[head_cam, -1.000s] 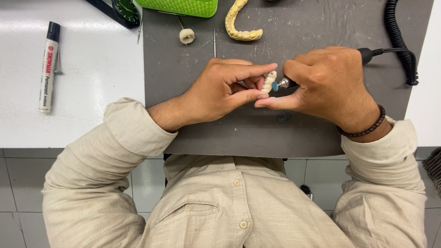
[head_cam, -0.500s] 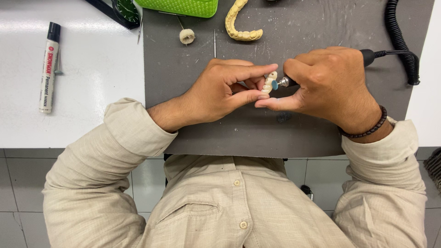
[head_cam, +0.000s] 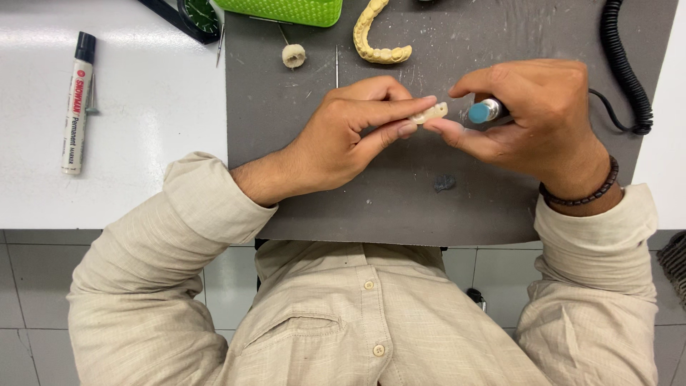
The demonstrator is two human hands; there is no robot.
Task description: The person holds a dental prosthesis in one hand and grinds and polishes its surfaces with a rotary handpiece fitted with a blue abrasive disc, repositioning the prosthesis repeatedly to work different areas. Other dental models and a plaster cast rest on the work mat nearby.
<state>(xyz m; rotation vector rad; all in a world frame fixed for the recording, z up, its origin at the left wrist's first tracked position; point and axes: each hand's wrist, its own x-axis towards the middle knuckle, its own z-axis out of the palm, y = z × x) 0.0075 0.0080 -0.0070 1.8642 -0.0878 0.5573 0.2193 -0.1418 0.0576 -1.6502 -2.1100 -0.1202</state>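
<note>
View: looking down from the person's head at both hands over a dark grey rubber work mat [head_cam: 371, 207] on a white bench top [head_cam: 143, 143].
Left hand: the left hand [head_cam: 343, 139] pinches a small cream-coloured dental piece with a row of moulded teeth [head_cam: 431, 113] between thumb and forefinger; the other fingers are curled under.
Right hand: the right hand [head_cam: 532, 118] is wrapped around a slim rotary handpiece with a blue-and-silver nose [head_cam: 486, 111], the nose pointing at the dental piece and just beside it. One right fingertip touches the underside of the piece.
Dental piece: held above the middle of the mat, between the two hands.
Cord: a black coiled cable [head_cam: 625, 68] runs along the mat's right edge, behind the right hand.
Wrist: a dark beaded bracelet [head_cam: 582, 193] sits on the right wrist.
Far edge of mat: a yellowish horseshoe-shaped plaster tooth arch [head_cam: 375, 39], a small white felt polishing wheel on a thin shaft [head_cam: 293, 54], and a bright green perforated plastic tray [head_cam: 286, 10].
Mat, near right hand: a small dark grey lump [head_cam: 444, 182].
Left of bench: a white marker pen with a black cap [head_cam: 77, 104], well apart from the hands.
Clothing: beige button shirt, cuffs rolled.
</note>
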